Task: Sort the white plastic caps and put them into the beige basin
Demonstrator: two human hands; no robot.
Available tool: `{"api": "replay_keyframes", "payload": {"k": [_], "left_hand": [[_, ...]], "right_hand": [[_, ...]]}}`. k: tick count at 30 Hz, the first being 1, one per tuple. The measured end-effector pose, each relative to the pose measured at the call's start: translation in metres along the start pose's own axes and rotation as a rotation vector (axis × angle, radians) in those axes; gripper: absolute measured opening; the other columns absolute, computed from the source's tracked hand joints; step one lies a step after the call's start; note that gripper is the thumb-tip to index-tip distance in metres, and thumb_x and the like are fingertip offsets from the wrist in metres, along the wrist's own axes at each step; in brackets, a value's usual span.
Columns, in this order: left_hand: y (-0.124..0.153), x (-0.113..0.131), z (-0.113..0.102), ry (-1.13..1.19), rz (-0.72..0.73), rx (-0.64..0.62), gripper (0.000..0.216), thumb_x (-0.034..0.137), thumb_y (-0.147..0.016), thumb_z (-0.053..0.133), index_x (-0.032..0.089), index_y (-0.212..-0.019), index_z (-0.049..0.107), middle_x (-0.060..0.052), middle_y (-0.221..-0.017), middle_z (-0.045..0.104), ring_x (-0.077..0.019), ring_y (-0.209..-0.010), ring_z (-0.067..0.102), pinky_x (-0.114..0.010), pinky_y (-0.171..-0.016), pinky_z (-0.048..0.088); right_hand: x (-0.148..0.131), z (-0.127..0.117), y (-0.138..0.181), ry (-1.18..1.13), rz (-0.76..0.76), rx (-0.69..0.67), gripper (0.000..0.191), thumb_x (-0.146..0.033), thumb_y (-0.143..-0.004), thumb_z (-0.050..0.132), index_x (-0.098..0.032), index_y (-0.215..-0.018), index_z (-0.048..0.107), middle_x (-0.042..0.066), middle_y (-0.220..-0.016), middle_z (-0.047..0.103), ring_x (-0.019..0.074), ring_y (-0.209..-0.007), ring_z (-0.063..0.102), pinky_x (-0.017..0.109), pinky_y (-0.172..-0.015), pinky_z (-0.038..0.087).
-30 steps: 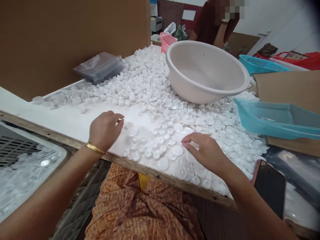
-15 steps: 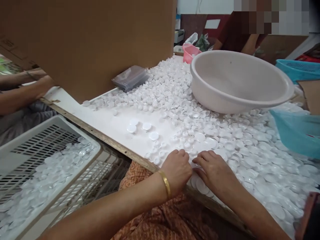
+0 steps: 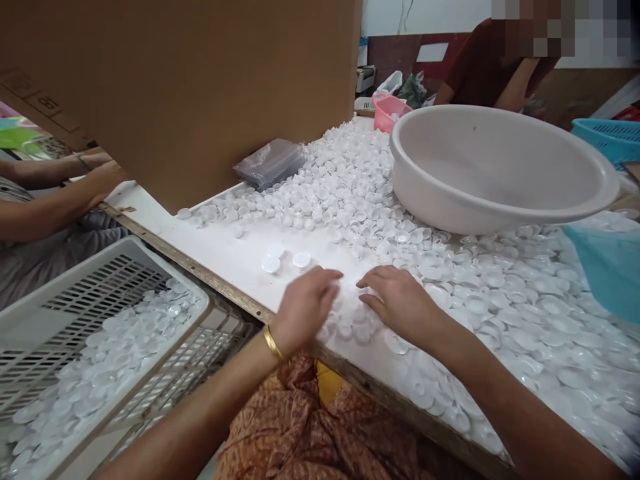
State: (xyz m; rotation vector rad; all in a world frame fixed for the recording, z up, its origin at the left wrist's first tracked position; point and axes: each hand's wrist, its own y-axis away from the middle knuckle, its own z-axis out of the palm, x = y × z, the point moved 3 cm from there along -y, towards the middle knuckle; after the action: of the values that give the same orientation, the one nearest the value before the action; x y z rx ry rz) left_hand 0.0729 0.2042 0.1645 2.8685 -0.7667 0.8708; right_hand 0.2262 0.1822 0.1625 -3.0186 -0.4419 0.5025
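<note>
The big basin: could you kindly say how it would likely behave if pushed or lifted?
The basin would probably slide or rock when pushed, since it seems to rest on loose white pieces. Its thick-looking rim suggests it should stay stiff. Its smooth, plastic-looking wall hints it may be light for its size.

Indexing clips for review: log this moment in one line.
left grip: near white pieces, hold unclear; right grip: likewise, apart from left; pale basin: amid pieces

Wht tbl [image 3: 215, 257] w/ lots of sm rnd wht pcs [image 3: 345, 183], wrapped pkg [image 3: 273, 163] & lg basin [image 3: 450, 193] among 'em.
</note>
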Motion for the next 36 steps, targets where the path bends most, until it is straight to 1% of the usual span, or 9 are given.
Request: {"api": "replay_keyframes", "payload": {"k": [4, 8, 12, 14, 18, 23, 29, 32, 36], "left_hand": [[-0.029, -0.03, -0.005, -0.244, 0.095, -0.018, 0.027, 0.02, -0.084, 0.042, 0.02, -0.1, 0.063, -0.004, -0.087, 0.061, -0.0171, -0.079, 0.058, -0.028, -0.071, 0.044], [-0.034, -0.055, -0.011, -0.396, 0.068, -0.085, 0.026, 0.021, -0.083, 0.042, 0.018, -0.097, 0.064, -0.006, -0.087, 0.061, -0.0181, -0.079, 0.059, -0.028, -0.069, 0.044], [-0.02, -0.075, -0.038, -0.428, -0.083, 0.049, 0.028, 0.026, -0.082, 0.043, 0.019, -0.099, 0.064, -0.006, -0.092, 0.064, -0.0197, -0.082, 0.06, -0.029, -0.072, 0.044], [-0.017, -0.075, -0.044, -0.301, -0.17, 0.136, 0.029, 0.029, -0.08, 0.046, 0.019, -0.102, 0.063, -0.005, -0.088, 0.066, -0.0187, -0.078, 0.06, -0.028, -0.071, 0.045], [-0.033, -0.055, -0.018, 0.097, -0.203, 0.023, 0.029, 0.031, -0.077, 0.05, 0.02, -0.102, 0.063, 0.0, -0.069, 0.065, -0.0136, -0.061, 0.059, -0.023, -0.059, 0.044], [-0.066, -0.045, 0.017, 0.146, -0.2, -0.082, 0.018, 0.021, -0.068, 0.056, 0.017, -0.082, 0.067, 0.001, -0.063, 0.063, -0.0119, -0.058, 0.057, -0.022, -0.056, 0.043], [-0.079, -0.059, 0.023, 0.305, -0.285, -0.242, 0.012, 0.024, -0.066, 0.058, 0.015, -0.071, 0.065, 0.003, -0.048, 0.054, -0.0091, -0.045, 0.048, -0.02, -0.046, 0.039], [-0.078, -0.06, 0.026, 0.382, -0.329, -0.292, 0.009, 0.022, -0.066, 0.058, 0.014, -0.07, 0.061, 0.003, -0.05, 0.054, -0.0088, -0.045, 0.048, -0.02, -0.044, 0.039], [-0.073, -0.057, 0.025, 0.271, -0.278, -0.228, 0.012, 0.026, -0.07, 0.055, 0.016, -0.074, 0.059, 0.003, -0.053, 0.053, -0.0103, -0.05, 0.05, -0.02, -0.046, 0.037]], "right_hand": [[-0.018, 0.02, -0.016, 0.103, 0.008, -0.123, 0.017, -0.027, -0.079, 0.06, -0.019, -0.092, 0.066, 0.007, -0.09, 0.063, 0.0224, -0.092, 0.054, 0.035, -0.077, 0.041], [-0.023, 0.034, -0.023, 0.168, -0.027, -0.076, 0.015, -0.027, -0.078, 0.062, -0.019, -0.089, 0.066, 0.007, -0.089, 0.062, 0.0225, -0.091, 0.053, 0.035, -0.075, 0.039], [-0.016, 0.038, -0.029, 0.188, -0.014, 0.017, 0.015, -0.027, -0.079, 0.059, -0.019, -0.09, 0.066, 0.007, -0.091, 0.06, 0.0219, -0.091, 0.05, 0.034, -0.075, 0.038], [-0.012, 0.039, -0.033, 0.188, 0.003, 0.066, 0.016, -0.028, -0.079, 0.059, -0.019, -0.09, 0.065, 0.007, -0.091, 0.06, 0.022, -0.092, 0.05, 0.034, -0.075, 0.037], [-0.005, 0.042, -0.043, 0.182, 0.032, 0.138, 0.017, -0.032, -0.079, 0.058, -0.021, -0.089, 0.065, 0.006, -0.09, 0.06, 0.0225, -0.093, 0.049, 0.036, -0.078, 0.033], [0.005, 0.05, -0.048, 0.146, 0.1, 0.175, 0.016, -0.035, -0.078, 0.059, -0.02, -0.084, 0.063, 0.005, -0.09, 0.061, 0.0214, -0.093, 0.049, 0.036, -0.08, 0.03], [0.01, 0.049, -0.045, 0.07, 0.112, 0.217, 0.023, -0.036, -0.08, 0.057, -0.02, -0.095, 0.061, 0.005, -0.091, 0.062, 0.0215, -0.093, 0.05, 0.038, -0.083, 0.028], [0.004, 0.041, -0.039, 0.11, 0.008, 0.267, 0.025, -0.03, -0.082, 0.056, -0.018, -0.104, 0.058, 0.007, -0.099, 0.062, 0.0206, -0.095, 0.05, 0.038, -0.087, 0.027], [-0.006, 0.041, -0.03, 0.215, -0.208, 0.275, 0.017, -0.014, -0.086, 0.045, -0.016, -0.092, 0.06, 0.005, -0.091, 0.063, 0.0171, -0.09, 0.051, 0.036, -0.09, 0.027]]}}
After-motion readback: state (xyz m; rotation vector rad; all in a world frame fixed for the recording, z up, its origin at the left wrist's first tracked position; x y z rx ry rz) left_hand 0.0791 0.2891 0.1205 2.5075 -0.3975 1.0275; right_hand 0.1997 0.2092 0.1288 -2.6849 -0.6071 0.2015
